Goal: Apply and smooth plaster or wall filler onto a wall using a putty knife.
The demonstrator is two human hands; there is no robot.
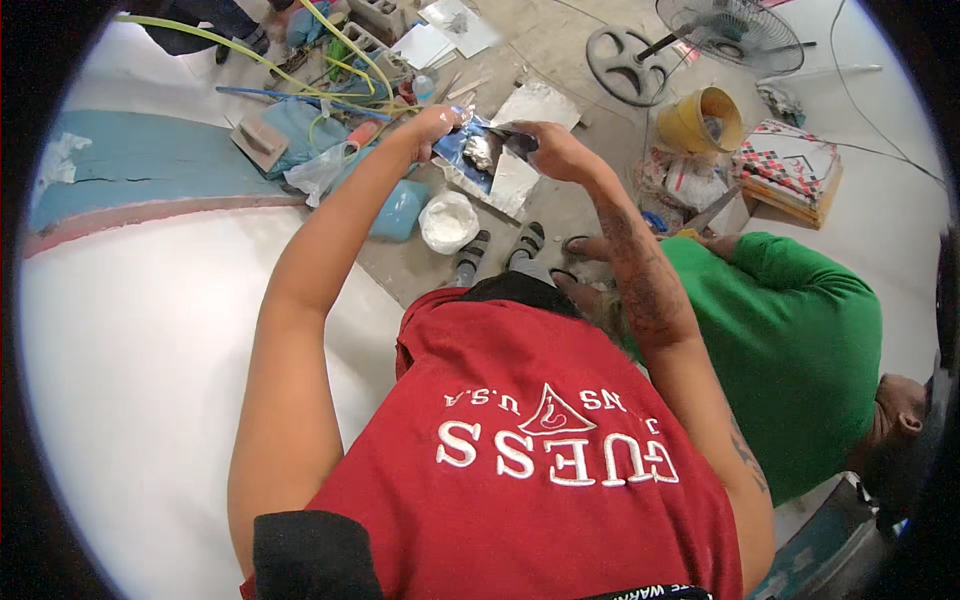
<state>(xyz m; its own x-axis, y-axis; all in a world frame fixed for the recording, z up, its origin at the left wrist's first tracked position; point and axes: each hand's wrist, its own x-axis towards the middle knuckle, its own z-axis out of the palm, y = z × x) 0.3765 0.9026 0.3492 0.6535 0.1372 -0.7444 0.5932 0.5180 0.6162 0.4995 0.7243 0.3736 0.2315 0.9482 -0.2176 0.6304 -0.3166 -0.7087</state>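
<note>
Out ahead of me, my left hand (432, 130) is closed on a blue, flat tool (455, 145), possibly a wide scraper. My right hand (555, 150) grips a dark flat tool (516, 142), its exact kind unclear, angled toward the blue one. A crumpled, silvery-white lump (480, 153) lies between them. Pale broken boards (512, 190) show behind and below the tools. A white bucket of pale material (449, 222) stands on the floor just short of my sandalled feet.
A co-worker in green (760, 350) is close at my right. Hoses (350, 60), rubble and blue bags (398, 212) lie left and ahead. A standing fan (730, 35), yellow bucket (700, 118) and stacked tiles (785, 165) are ahead right. A white surface (170, 360) fills the left.
</note>
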